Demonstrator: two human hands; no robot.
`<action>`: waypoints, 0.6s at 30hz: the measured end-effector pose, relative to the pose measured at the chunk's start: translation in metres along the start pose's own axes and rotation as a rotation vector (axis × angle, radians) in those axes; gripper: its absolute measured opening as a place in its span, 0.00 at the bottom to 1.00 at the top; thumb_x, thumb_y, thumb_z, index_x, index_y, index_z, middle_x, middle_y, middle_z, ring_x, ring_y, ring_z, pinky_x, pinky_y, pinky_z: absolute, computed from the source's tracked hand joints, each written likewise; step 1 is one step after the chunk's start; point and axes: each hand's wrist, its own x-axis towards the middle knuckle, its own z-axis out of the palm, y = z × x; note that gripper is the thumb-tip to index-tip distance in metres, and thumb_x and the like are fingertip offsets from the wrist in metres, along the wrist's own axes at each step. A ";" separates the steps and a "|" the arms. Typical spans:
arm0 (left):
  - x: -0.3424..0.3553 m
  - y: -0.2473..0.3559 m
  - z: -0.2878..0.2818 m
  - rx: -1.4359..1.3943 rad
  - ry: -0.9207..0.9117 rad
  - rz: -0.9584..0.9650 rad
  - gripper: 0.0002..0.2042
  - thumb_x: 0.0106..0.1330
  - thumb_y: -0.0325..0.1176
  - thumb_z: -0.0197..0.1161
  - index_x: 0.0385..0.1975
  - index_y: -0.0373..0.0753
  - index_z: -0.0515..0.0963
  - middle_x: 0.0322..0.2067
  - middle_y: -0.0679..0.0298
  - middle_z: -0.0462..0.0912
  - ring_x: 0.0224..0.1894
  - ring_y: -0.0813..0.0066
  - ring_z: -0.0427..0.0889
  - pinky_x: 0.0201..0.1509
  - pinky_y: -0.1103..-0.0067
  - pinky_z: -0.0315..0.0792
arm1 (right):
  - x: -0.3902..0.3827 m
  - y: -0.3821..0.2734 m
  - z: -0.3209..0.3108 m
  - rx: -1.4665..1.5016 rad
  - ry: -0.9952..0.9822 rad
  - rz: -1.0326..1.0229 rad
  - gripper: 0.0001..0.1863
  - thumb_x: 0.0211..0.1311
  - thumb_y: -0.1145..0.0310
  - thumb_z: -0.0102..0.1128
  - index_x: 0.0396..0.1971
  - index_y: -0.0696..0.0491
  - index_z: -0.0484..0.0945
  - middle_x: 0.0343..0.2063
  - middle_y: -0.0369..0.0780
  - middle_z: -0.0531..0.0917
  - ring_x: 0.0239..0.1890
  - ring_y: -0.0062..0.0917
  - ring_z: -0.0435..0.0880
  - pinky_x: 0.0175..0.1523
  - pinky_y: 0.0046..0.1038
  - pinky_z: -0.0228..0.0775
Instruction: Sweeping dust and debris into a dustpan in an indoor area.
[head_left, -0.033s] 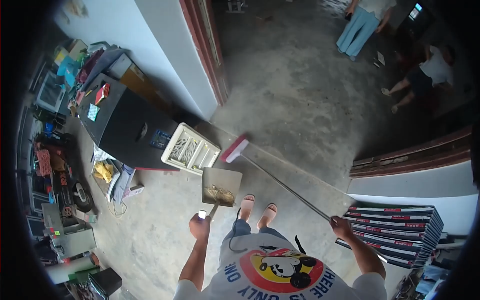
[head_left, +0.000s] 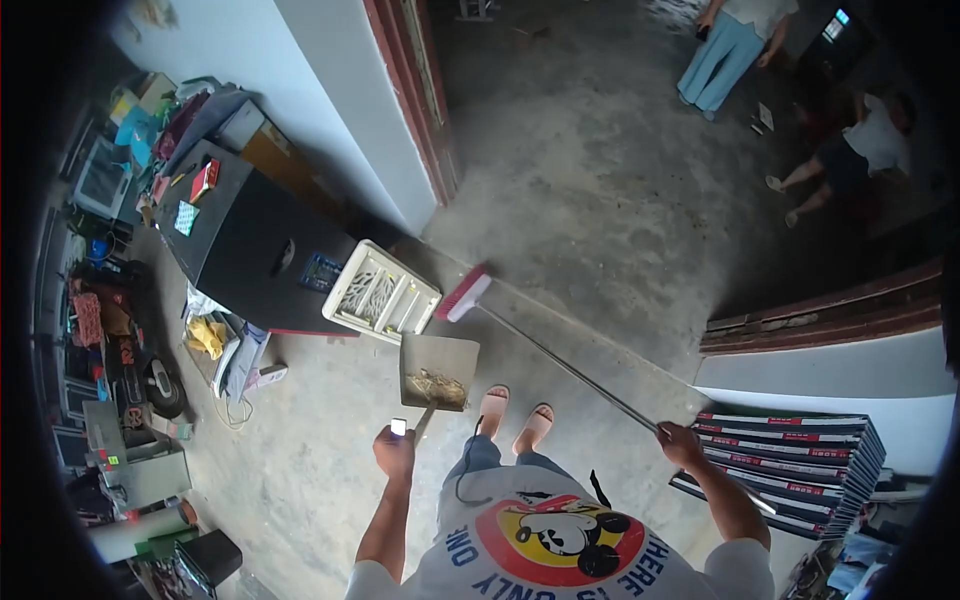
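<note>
My left hand (head_left: pixel 394 455) is closed around the handle of a dustpan (head_left: pixel 440 352), held in front of my feet. Tan, straw-like debris (head_left: pixel 438 388) lies in the pan near its handle. A small bright white rectangle (head_left: pixel 399 427) shows at the top of this hand; its kind is unclear. My right hand (head_left: pixel 680 446) grips the metal stick of a broom (head_left: pixel 565 368), which slants away to the left. The pink-bristled head (head_left: pixel 466 292) is beyond the dustpan, beside a cream tray (head_left: pixel 432 296) with white cords in its compartments.
A dark cabinet (head_left: pixel 240 240) stands at the left behind the tray. Stacked black flat boxes (head_left: pixel 785 470) are at my right. Beyond the doorway (head_left: pixel 425 100) are a standing person (head_left: pixel 722 60) and another person (head_left: pixel 868 140) lower down. A scooter (head_left: pixel 160 385) and clutter line the left side.
The broom head and dustpan have shifted slightly to the left. Both hands keep their holds.
</note>
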 end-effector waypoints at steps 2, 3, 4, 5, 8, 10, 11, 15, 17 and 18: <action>-0.001 -0.021 -0.005 -0.042 0.027 -0.044 0.06 0.43 0.27 0.59 0.11 0.37 0.69 0.10 0.69 0.69 0.16 0.80 0.66 0.22 0.77 0.62 | 0.049 -0.019 -0.008 -0.068 -0.041 -0.110 0.13 0.59 0.55 0.46 0.34 0.45 0.76 0.30 0.42 0.81 0.37 0.42 0.79 0.41 0.42 0.71; -0.002 -0.034 -0.005 -0.096 0.073 -0.019 0.07 0.44 0.26 0.59 0.11 0.38 0.68 0.09 0.69 0.68 0.14 0.81 0.65 0.20 0.78 0.61 | 0.069 -0.026 -0.008 -0.081 -0.013 -0.190 0.13 0.60 0.55 0.44 0.35 0.45 0.76 0.31 0.42 0.81 0.37 0.42 0.79 0.41 0.42 0.71; -0.002 -0.046 -0.004 -0.195 0.117 0.054 0.07 0.45 0.24 0.58 0.10 0.38 0.67 0.09 0.70 0.67 0.12 0.81 0.65 0.17 0.79 0.60 | 0.091 -0.033 -0.009 -0.134 -0.093 -0.174 0.12 0.60 0.57 0.45 0.36 0.45 0.76 0.33 0.42 0.81 0.38 0.41 0.79 0.41 0.42 0.70; 0.000 -0.058 -0.003 -0.138 0.098 0.017 0.07 0.45 0.24 0.58 0.10 0.38 0.67 0.09 0.70 0.67 0.12 0.81 0.65 0.17 0.79 0.60 | 0.104 -0.037 -0.007 -0.071 0.040 -0.268 0.12 0.60 0.57 0.45 0.37 0.44 0.76 0.33 0.42 0.81 0.38 0.41 0.79 0.41 0.42 0.70; 0.006 -0.085 0.001 -0.286 0.179 0.032 0.09 0.49 0.23 0.57 0.12 0.39 0.64 0.06 0.70 0.64 0.05 0.83 0.60 0.07 0.82 0.53 | 0.127 -0.034 -0.004 -0.112 -0.040 -0.190 0.12 0.59 0.57 0.46 0.37 0.42 0.77 0.34 0.41 0.81 0.40 0.38 0.79 0.42 0.40 0.71; 0.006 -0.092 0.001 -0.325 0.146 -0.086 0.09 0.47 0.22 0.57 0.12 0.39 0.65 0.08 0.70 0.65 0.08 0.84 0.60 0.11 0.81 0.54 | 0.114 -0.016 -0.002 -0.143 -0.062 -0.147 0.12 0.59 0.57 0.46 0.37 0.42 0.77 0.34 0.41 0.81 0.41 0.37 0.79 0.42 0.39 0.71; 0.004 -0.091 0.001 -0.406 0.131 -0.179 0.08 0.46 0.22 0.57 0.12 0.39 0.65 0.10 0.71 0.66 0.12 0.85 0.60 0.16 0.80 0.54 | 0.102 -0.002 -0.003 -0.185 -0.142 -0.080 0.12 0.59 0.58 0.46 0.36 0.42 0.77 0.34 0.41 0.81 0.41 0.37 0.79 0.43 0.40 0.71; 0.005 -0.076 0.008 -0.465 0.090 -0.162 0.09 0.47 0.22 0.57 0.11 0.38 0.64 0.07 0.69 0.64 0.07 0.82 0.61 0.10 0.79 0.54 | 0.019 0.073 -0.001 -0.214 -0.155 0.119 0.10 0.59 0.58 0.47 0.34 0.43 0.76 0.34 0.40 0.81 0.41 0.38 0.79 0.43 0.41 0.71; 0.007 -0.070 0.016 -0.415 0.083 -0.189 0.09 0.48 0.23 0.56 0.11 0.38 0.64 0.07 0.69 0.64 0.06 0.80 0.61 0.09 0.79 0.54 | -0.038 0.111 0.003 -0.217 -0.186 0.251 0.10 0.58 0.58 0.47 0.33 0.43 0.76 0.34 0.40 0.81 0.41 0.38 0.79 0.42 0.41 0.71; 0.009 -0.067 0.023 -0.466 0.065 -0.174 0.09 0.48 0.23 0.56 0.11 0.37 0.64 0.06 0.68 0.63 0.05 0.79 0.61 0.08 0.78 0.53 | -0.064 0.129 0.005 -0.227 -0.186 0.296 0.10 0.59 0.58 0.46 0.32 0.44 0.76 0.34 0.40 0.81 0.41 0.38 0.79 0.42 0.41 0.71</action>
